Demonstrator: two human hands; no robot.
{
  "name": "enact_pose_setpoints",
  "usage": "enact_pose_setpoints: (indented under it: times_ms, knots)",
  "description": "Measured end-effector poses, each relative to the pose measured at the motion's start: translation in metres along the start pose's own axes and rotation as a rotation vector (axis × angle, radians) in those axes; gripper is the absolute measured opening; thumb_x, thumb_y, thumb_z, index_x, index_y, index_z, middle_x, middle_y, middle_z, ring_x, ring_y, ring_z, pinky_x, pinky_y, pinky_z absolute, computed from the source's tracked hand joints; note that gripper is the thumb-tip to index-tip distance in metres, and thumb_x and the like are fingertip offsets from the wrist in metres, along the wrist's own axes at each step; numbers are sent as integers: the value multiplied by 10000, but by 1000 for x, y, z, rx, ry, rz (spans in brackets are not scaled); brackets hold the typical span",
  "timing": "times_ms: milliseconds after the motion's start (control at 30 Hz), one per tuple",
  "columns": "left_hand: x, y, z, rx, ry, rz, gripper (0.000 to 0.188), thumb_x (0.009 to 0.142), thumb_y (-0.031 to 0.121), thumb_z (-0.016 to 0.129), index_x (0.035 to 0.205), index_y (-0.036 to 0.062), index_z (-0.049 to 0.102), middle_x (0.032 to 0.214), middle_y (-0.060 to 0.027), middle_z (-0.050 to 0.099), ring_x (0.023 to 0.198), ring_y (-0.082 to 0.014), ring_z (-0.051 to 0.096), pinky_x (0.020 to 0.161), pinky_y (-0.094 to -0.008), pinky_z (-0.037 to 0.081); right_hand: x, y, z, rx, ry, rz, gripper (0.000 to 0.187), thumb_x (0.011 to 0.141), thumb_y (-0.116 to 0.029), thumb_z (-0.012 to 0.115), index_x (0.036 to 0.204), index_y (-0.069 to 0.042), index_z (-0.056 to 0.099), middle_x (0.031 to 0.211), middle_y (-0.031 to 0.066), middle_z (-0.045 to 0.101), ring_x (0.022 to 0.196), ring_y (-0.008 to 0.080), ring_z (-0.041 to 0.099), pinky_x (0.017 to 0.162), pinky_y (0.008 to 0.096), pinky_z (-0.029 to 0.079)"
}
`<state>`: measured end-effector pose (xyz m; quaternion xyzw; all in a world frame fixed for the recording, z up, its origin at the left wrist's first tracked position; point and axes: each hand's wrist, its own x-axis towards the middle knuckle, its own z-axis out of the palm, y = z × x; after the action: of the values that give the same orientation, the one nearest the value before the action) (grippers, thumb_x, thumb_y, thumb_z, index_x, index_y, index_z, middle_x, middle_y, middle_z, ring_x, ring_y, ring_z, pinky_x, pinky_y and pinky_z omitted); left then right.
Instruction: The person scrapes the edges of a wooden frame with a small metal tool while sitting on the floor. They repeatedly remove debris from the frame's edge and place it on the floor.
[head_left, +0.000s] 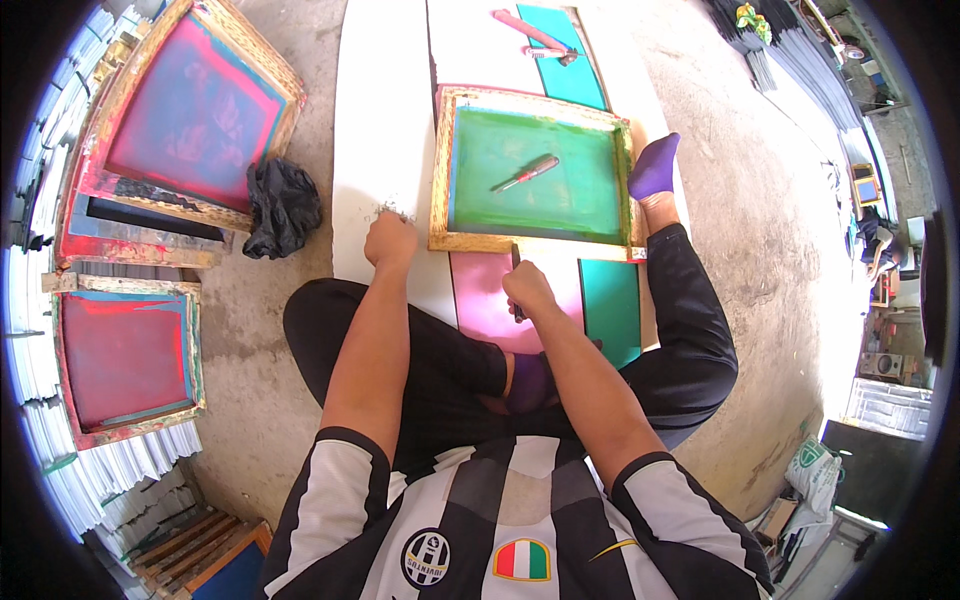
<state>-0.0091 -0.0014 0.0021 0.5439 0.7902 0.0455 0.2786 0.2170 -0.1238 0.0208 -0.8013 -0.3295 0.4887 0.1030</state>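
A wooden screen-printing frame [537, 246] with green mesh [590, 180] lies in front of me. On its mesh rests a screwdriver [528, 173] with a red and clear handle. My right hand [528, 287] is closed around a slim dark tool [516, 256], whose upper end reaches the frame's near edge; its exact kind is unclear. To the left of the frame, my left hand [390, 242] is closed, its fingertips down by a scatter of small dark bits [398, 215] on the white board [375, 130]. Whether it pinches anything is hidden.
Pink [475, 290] and teal panels [612, 300] lie under the frame's near side. Beyond it are a hammer [545, 45] and another teal panel [575, 82]. More printing frames [195, 110] and a black plastic bag [283, 208] stand left. My purple-socked foot [655, 168] touches the right side.
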Motion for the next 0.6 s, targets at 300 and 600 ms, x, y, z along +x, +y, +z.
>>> enact_pose_setpoints:
  times_ms: [300, 600]
  knots:
    - [0, 0, 1, 29, 44, -12, 313, 931, 358, 681, 1107, 120, 783, 1115, -150, 768, 1049, -359, 735, 893, -478, 583, -6, 6, 3, -26, 34, 0, 298, 884, -58, 468, 1078, 103, 628, 716, 231, 693, 525, 287, 691, 418, 421, 540]
    - [-5, 3, -8, -11, 71, 7, 400, 915, 441, 701, 1091, 92, 789, 1088, -154, 772, 1024, -355, 734, 882, -477, 570, 15, 38, 13, 367, -99, -131, 121, 859, -16, 529, 959, 36, 576, 689, 165, 654, 497, 253, 649, 424, 394, 515]
